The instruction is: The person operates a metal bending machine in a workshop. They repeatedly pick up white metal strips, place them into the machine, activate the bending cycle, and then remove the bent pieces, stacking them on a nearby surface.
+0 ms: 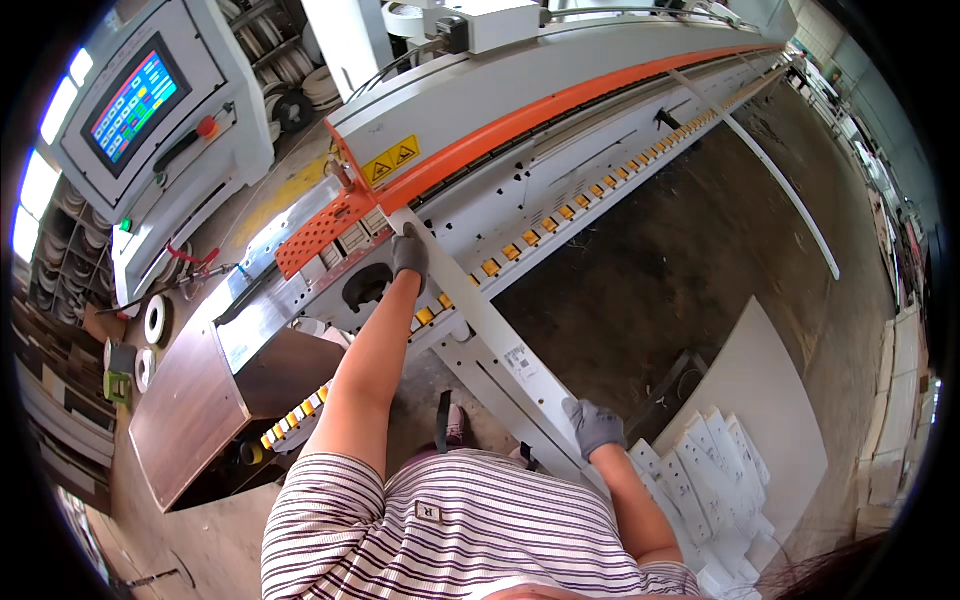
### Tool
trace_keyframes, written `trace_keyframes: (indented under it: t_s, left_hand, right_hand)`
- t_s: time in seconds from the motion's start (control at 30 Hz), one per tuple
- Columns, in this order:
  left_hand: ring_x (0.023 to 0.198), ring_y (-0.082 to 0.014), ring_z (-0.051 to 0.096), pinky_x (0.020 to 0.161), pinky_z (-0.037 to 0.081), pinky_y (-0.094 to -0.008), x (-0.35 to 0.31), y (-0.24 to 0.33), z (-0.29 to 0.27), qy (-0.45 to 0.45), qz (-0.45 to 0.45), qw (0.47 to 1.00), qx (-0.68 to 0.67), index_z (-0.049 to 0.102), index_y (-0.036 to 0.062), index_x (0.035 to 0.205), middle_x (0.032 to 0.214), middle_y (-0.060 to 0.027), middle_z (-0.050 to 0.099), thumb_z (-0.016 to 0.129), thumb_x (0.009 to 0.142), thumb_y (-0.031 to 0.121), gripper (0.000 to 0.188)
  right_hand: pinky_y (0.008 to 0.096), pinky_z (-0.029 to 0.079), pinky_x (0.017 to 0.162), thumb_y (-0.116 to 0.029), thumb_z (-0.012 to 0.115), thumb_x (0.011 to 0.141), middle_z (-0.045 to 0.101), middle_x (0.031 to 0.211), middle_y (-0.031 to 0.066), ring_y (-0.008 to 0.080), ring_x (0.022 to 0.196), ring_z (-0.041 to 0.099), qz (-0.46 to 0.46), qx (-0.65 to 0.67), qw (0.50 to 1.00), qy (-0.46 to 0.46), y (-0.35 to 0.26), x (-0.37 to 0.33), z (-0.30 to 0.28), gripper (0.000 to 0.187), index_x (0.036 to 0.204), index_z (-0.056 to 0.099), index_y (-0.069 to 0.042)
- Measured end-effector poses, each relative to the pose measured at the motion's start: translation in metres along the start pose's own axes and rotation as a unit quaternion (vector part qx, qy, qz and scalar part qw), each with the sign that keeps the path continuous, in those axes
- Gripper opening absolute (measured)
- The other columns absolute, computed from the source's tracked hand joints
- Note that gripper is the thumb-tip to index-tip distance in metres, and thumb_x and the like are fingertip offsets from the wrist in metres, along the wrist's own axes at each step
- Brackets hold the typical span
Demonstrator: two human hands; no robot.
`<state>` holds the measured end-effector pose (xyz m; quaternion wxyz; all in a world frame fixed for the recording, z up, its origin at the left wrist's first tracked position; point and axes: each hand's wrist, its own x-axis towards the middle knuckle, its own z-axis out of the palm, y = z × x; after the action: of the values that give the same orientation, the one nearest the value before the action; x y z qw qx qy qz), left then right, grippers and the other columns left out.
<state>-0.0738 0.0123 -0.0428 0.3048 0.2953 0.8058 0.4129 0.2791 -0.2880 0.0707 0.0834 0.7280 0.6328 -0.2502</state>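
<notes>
A long narrow white panel (475, 300) with a small label lies across the machine's roller edge, its far end at the orange guard. My left hand (410, 253), in a grey glove, is closed on the panel's left edge near that far end. Nearer to me, my right hand (597, 427), also gloved in grey, is closed on the panel's near end at its right edge. Some fingers of both hands are hidden. The long grey machine (460, 110) with its orange guard (530, 125) runs away to the far right.
A control cabinet (215, 130) with a lit touchscreen (137, 103) stands at the far left. Yellow rollers (530, 238) line the machine's edge. At right, several white strips (700, 475) rest on a large pale board (790, 400). A brown wooden box (190, 410) stands at left.
</notes>
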Motion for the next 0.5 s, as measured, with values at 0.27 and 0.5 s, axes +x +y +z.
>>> trace_keyframes:
  t_s: [0.27,0.5]
  left_hand:
    - [0.087,-0.0296,0.053,0.074,0.046,-0.0385,0.028,0.018,0.042,-0.099,0.265,0.954,0.098,0.047,-0.0018,0.122,0.098,-0.0157,0.055,0.030,0.097,0.041,0.052]
    - [0.074,-0.0163,0.042,0.066,0.041,-0.0305,-0.127,0.016,-0.053,-0.198,0.378,0.903,-0.057,0.043,-0.0018,0.121,0.087,-0.0061,0.045,0.035,0.099,0.016,0.030]
  right_hand:
    - [0.0476,0.049,0.074,-0.037,0.041,0.092,0.068,0.090,0.0154,0.0371,0.087,0.064,-0.005,0.113,0.987,0.118,0.023,0.014,-0.015,0.034,0.101,0.060,-0.009]
    - [0.0444,0.042,0.096,-0.013,0.057,0.073,0.053,0.116,0.0090,0.0274,0.112,0.050,-0.199,0.008,0.874,0.442,0.091,-0.036,0.090,0.027,0.099,0.061,-0.006]
